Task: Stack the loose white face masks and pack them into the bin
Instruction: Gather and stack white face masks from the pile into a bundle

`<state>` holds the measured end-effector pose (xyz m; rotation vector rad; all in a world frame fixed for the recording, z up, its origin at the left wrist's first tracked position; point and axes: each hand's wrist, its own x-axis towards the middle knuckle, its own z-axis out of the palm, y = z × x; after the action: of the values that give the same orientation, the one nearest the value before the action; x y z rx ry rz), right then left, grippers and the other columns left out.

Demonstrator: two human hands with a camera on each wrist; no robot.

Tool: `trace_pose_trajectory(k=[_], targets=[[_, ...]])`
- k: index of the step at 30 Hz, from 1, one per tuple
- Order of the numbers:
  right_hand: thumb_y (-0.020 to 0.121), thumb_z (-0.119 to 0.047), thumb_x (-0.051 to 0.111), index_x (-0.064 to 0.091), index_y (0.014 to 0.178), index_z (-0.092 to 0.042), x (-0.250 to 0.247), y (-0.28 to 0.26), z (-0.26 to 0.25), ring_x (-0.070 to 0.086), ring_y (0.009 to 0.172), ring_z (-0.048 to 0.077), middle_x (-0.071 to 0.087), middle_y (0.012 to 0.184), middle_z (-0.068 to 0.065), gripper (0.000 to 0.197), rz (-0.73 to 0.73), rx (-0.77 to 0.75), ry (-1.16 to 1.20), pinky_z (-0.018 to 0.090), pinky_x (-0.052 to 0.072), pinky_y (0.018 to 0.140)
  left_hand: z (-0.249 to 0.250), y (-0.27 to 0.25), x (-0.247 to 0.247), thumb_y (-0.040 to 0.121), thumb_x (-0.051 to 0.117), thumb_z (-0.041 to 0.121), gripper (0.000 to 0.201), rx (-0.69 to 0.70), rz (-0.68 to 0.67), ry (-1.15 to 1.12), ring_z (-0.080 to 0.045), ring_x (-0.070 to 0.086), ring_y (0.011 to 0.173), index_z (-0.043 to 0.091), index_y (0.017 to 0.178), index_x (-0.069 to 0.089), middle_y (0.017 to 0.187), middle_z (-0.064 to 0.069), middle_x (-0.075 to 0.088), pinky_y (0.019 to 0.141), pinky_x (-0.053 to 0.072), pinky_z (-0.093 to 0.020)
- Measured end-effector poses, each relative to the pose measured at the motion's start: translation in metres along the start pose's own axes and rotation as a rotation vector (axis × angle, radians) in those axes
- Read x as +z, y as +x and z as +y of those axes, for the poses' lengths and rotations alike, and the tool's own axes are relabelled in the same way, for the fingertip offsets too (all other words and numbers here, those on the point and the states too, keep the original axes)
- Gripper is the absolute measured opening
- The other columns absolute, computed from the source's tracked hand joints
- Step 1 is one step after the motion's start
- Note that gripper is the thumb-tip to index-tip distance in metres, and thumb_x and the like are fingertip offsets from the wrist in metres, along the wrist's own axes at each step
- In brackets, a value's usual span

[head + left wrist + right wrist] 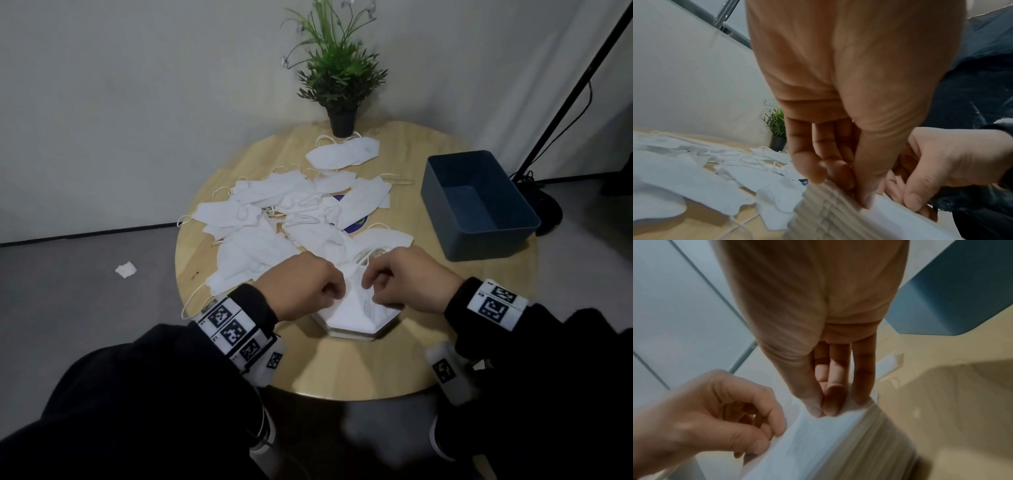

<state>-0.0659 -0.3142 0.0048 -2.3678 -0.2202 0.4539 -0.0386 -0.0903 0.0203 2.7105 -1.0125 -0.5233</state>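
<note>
Item: stack of masks (354, 317), near table edge, bin (479, 205) beyond it to the right; left hand (301, 286) and right hand (411, 279) pinching top mask's edges; risk: uneven pull skews top mask, toppling stack.

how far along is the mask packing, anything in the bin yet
Done: a neat stack of masks stands at the near table edge. In hand: the left hand and right hand pinch the top mask, squaring it on the stack. Left: many loose masks lie scattered mid-table, a few more sit by the plant, and the bin holds nothing.
</note>
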Motion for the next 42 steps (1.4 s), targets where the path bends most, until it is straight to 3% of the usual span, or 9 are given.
trace_pose_trajectory(k=[3,9,13,19,25,32,36,39,42], targets=[[0.082,-0.006,0.08,0.079,0.085,-0.007,-0.012,-0.001,0.0,0.062,0.051,0.01,0.071,0.064,0.002,0.003,-0.031,0.038,0.245,0.029,0.051,0.052,-0.007,-0.003,-0.01,0.088,0.073,0.014,0.018,-0.013,-0.01,-0.184,-0.003,0.066,0.083,0.024,0.102,0.08,0.087,0.012,0.075,0.082,0.054,-0.028],[0.098,-0.027,0.072,0.076,0.085,0.0,-0.044,0.012,0.006,0.053,0.05,0.016,0.06,0.066,0.009,0.029,0.315,0.124,0.8,0.027,0.047,0.045,-0.039,0.009,-0.053,0.093,0.074,0.012,0.006,-0.126,0.209,-0.693,-0.01,0.06,0.065,0.013,0.093,0.08,0.077,-0.001,0.074,0.06,0.046,-0.024],[0.098,-0.024,0.07,0.076,0.087,-0.006,-0.048,0.029,0.012,0.056,0.056,0.016,0.063,0.066,0.004,0.022,0.458,0.196,0.987,0.03,0.05,0.052,-0.076,0.058,-0.06,0.096,0.067,0.016,0.013,-0.297,0.332,-0.522,-0.011,0.069,0.071,0.02,0.091,0.078,0.08,0.003,0.077,0.06,0.054,-0.031],[0.098,-0.022,0.068,0.076,0.089,-0.006,-0.045,0.042,0.012,0.058,0.054,0.013,0.065,0.068,0.001,0.02,0.48,0.199,0.945,0.03,0.048,0.053,-0.126,0.139,-0.047,0.097,0.064,0.04,0.039,-0.652,0.051,0.044,-0.027,0.067,0.071,0.005,0.082,0.064,0.074,-0.006,0.069,0.062,0.053,-0.033],[0.099,-0.02,0.067,0.076,0.091,-0.004,-0.048,0.047,0.015,0.058,0.055,0.013,0.065,0.068,0.001,0.02,0.494,0.193,0.95,0.03,0.047,0.053,-0.133,0.184,-0.043,0.08,0.072,0.071,0.063,-0.678,-0.035,0.127,-0.028,0.064,0.084,0.011,0.093,0.058,0.089,-0.005,0.065,0.072,0.049,-0.034],[0.098,-0.019,0.068,0.076,0.089,-0.007,-0.046,0.05,0.018,0.058,0.057,0.014,0.066,0.07,0.003,0.017,0.463,0.192,0.963,0.028,0.046,0.052,-0.11,0.216,-0.038,0.073,0.088,0.042,0.05,-0.658,-0.028,-0.034,-0.025,0.069,0.082,0.006,0.102,0.07,0.093,-0.007,0.073,0.064,0.053,-0.031],[0.096,-0.018,0.069,0.076,0.088,-0.008,-0.045,0.051,0.016,0.059,0.059,0.016,0.067,0.07,0.003,0.015,0.458,0.19,0.955,0.029,0.047,0.053,-0.104,0.21,-0.036,0.092,0.073,0.033,0.042,-0.623,-0.015,-0.094,-0.025,0.067,0.106,0.016,0.13,0.068,0.124,-0.002,0.069,0.076,0.047,-0.027],[0.095,-0.017,0.07,0.076,0.088,-0.006,-0.045,0.049,0.015,0.059,0.06,0.017,0.068,0.072,0.004,0.015,0.461,0.177,0.942,0.029,0.047,0.053,-0.111,0.198,-0.05,0.085,0.081,0.026,0.031,-0.649,0.04,-0.236,-0.026,0.067,0.093,0.012,0.111,0.071,0.109,-0.008,0.07,0.072,0.05,-0.031],[0.094,-0.017,0.07,0.076,0.085,-0.009,-0.045,0.048,0.014,0.059,0.062,0.017,0.068,0.073,0.005,0.014,0.465,0.167,0.924,0.03,0.047,0.054,-0.118,0.17,-0.08,0.082,0.085,0.025,0.027,-0.665,0.242,-0.447,-0.027,0.069,0.095,0.017,0.103,0.069,0.104,-0.006,0.071,0.092,0.058,-0.042]])
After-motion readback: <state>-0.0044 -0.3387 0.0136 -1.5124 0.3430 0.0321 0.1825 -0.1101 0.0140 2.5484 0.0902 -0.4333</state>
